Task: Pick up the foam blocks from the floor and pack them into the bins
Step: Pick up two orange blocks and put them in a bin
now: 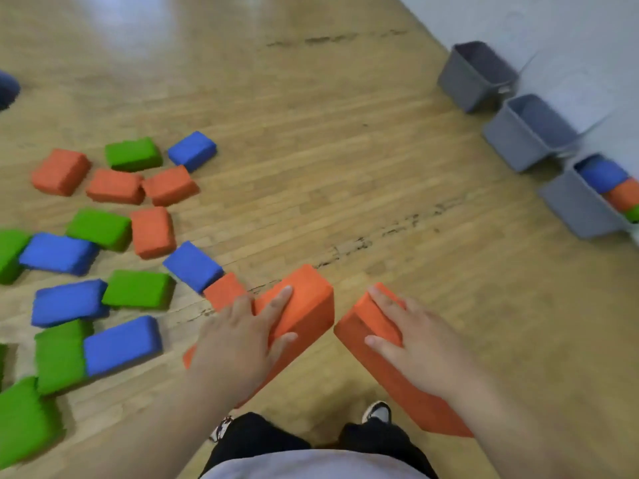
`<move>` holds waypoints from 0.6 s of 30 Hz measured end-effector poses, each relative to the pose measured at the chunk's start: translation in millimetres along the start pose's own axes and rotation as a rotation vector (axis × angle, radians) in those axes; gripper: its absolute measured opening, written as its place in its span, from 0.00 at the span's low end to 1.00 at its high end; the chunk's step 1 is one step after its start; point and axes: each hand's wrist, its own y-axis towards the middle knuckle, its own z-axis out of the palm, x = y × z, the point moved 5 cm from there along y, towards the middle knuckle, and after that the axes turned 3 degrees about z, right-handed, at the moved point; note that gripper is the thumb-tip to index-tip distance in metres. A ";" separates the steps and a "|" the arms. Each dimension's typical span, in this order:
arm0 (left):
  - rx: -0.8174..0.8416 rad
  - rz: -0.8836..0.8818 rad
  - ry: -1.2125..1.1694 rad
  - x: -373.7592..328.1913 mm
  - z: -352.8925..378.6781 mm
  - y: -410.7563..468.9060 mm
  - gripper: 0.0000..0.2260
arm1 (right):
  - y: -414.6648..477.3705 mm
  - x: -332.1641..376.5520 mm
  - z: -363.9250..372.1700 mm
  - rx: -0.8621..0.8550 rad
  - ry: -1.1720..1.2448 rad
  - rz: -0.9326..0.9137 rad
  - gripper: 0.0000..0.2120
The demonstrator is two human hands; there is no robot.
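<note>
My left hand [238,344] grips an orange foam block [307,305] held above the floor, fingers on top and thumb on its side. My right hand [415,344] grips a second orange foam block [356,326] the same way; the two blocks nearly meet at their far ends. Three grey bins stand in a row along the wall at the right: the far bin [463,81] and the middle bin [511,140] show nothing inside, the near bin [574,205] holds a blue, an orange and a green block. Several orange, green and blue blocks [114,236] lie scattered on the floor at the left.
The wooden floor [345,167] stretches open between the block pile and the bins. A white wall [570,36] runs behind the bins. My shoes [378,413] and dark trousers show at the bottom. A dark blue object [7,89] sits at the far left edge.
</note>
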 end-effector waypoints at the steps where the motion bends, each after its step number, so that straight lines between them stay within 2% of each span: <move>1: 0.007 0.067 0.017 -33.6 1.1 14.7 0.33 | -10.4 -32.0 -3.0 -0.022 0.041 0.040 0.37; 5: 0.026 0.251 0.054 -169.5 13.2 62.5 0.33 | -49.6 -161.5 -16.8 -0.093 0.178 0.180 0.38; 10: 0.012 0.477 0.185 -329.5 24.2 100.3 0.32 | -88.1 -293.9 -45.0 -0.187 0.205 0.282 0.39; 13: -0.025 0.558 0.244 -392.5 12.9 121.2 0.32 | -96.0 -343.1 -73.5 -0.245 0.195 0.275 0.42; 18: -0.033 0.632 0.305 -451.6 -8.3 174.4 0.33 | -86.6 -392.0 -108.1 -0.338 0.238 0.284 0.43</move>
